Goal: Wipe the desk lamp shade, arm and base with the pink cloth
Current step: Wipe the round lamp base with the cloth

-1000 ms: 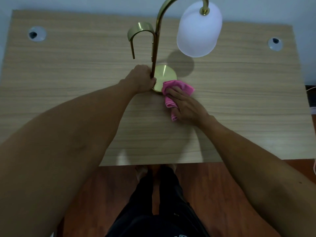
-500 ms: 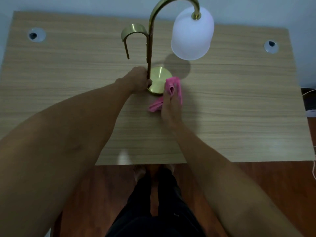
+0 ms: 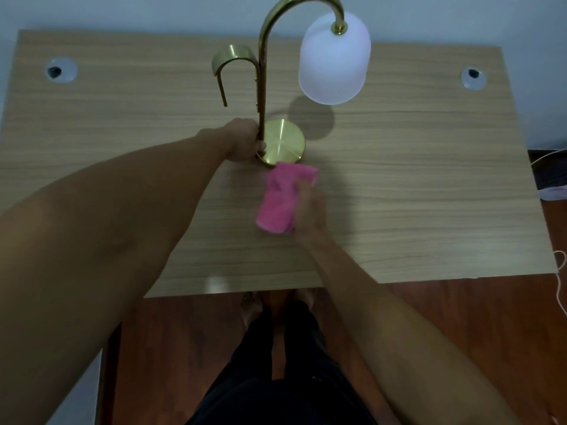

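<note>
Pink cloth (image 3: 280, 197) sits bunched in your right hand (image 3: 310, 213), fingers closed on it, just touching the brass base (image 3: 283, 142) on the bench (image 3: 122, 118). Your left hand (image 3: 244, 139) grips the lamp arm (image 3: 262, 87). Base wiping looks underway; whether the shade (image 3: 334, 59) is done can't be told.

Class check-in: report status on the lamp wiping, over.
Left hand gripping lamp arm low, by brass base. Right hand holding pink cloth on desk, near edge of base. Nothing in the way.
</note>
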